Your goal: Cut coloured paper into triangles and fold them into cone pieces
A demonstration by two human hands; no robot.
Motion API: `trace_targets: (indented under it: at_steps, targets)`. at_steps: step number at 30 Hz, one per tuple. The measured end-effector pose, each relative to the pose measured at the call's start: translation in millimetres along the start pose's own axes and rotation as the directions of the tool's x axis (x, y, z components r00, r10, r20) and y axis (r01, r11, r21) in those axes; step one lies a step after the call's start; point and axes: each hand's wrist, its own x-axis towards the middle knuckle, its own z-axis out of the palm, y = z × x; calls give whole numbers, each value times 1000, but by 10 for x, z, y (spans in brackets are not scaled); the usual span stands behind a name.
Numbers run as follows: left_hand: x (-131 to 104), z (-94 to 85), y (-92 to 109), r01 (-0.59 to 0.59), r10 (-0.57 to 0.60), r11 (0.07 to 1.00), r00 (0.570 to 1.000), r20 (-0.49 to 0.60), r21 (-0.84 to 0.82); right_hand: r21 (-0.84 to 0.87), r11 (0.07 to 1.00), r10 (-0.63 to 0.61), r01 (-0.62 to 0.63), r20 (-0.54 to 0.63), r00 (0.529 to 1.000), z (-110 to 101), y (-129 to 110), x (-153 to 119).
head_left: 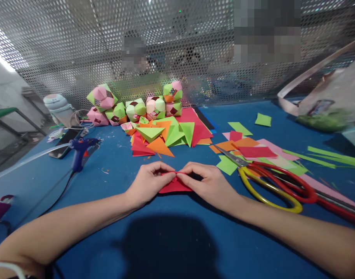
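Note:
A small red paper (174, 186) lies low over the blue table at the middle, between my two hands. My left hand (150, 180) pinches its upper edge with thumb and forefinger. From the other side my right hand (208, 182) pinches the same edge, the two thumb tips nearly touching. The paper's top edge looks folded under the fingers. Just beyond the hands is a pile of folded green, orange and red papers (174, 131).
Paper balls (136, 110) stand along the back mesh. Scissors (270, 190) and paper scraps (259, 152) lie at right, near a plastic bag (334, 100). At left are a blue glue gun (78, 153), a phone (65, 142) and a bottle (59, 110) on the table (107, 248).

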Motion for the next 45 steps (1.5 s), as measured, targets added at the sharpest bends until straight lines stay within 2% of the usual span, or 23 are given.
trace_targets:
  at_steps: [7, 12, 16, 24, 34, 45]
  targets:
    - [-44, -10, 20, 31, -31, 999, 1000, 3, -19, 22, 999, -31, 31, -12, 999, -14, 13, -2]
    - [-55, -58, 49, -36, 33, 995, 999, 34, 88, 22, 999, -42, 42, -16, 999, -17, 19, -7]
    - [-35, -102, 36, -67, 60, 993, 996, 72, 96, 25, 998, -62, 63, -21, 998, -10, 21, -13]
    - [-19, -73, 62, -7, 0, 996, 997, 79, 87, 60, 993, -100, 102, -31, 995, 27, 38, -22]
    - [5, -77, 31, -7, 2, 997, 998, 57, 80, 58, 994, -93, 92, 8, 996, 4, -4, -4]
    - [13, -89, 36, -45, 34, 992, 995, 90, 121, 48, 990, -133, 135, -49, 990, 34, 57, -20]
